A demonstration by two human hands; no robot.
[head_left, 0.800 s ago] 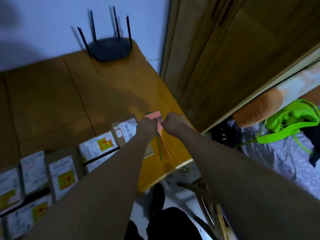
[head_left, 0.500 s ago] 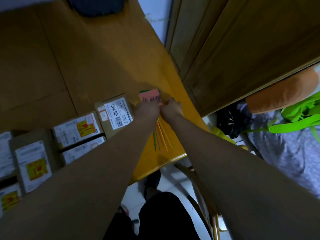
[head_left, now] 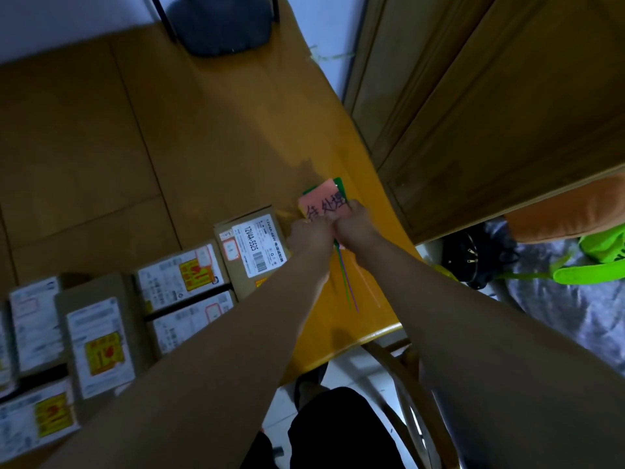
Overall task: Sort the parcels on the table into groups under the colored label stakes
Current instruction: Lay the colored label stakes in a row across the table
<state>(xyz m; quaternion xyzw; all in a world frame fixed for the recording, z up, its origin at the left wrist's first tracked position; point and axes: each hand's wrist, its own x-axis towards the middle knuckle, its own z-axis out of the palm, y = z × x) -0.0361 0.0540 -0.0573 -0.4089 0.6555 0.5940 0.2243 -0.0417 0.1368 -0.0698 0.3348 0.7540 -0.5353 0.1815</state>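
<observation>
Pink label card (head_left: 323, 202) with dark handwritten characters tops the bundle of label stakes (head_left: 346, 282) that I see pinched between both hands. My left hand (head_left: 309, 233) and right hand (head_left: 355, 225) sit knuckle to knuckle, each closed around the lower edge of the cards. A green card (head_left: 339, 184) shows behind the pink one, at its far edge. Thin green, purple and pale sticks run from under the hands toward the near table edge, lying over the wooden table (head_left: 203, 147).

Just left of the left hand, touching or nearly touching it, lies a cardboard parcel (head_left: 252, 250) with a white barcode label. More parcels (head_left: 101, 333) with white and yellow labels lie packed side by side further left, under and beyond the left forearm. Far beyond the hands, at the table's back edge, stands a dark router (head_left: 220, 23). Right of the right hand is a wooden cabinet (head_left: 490, 113).
</observation>
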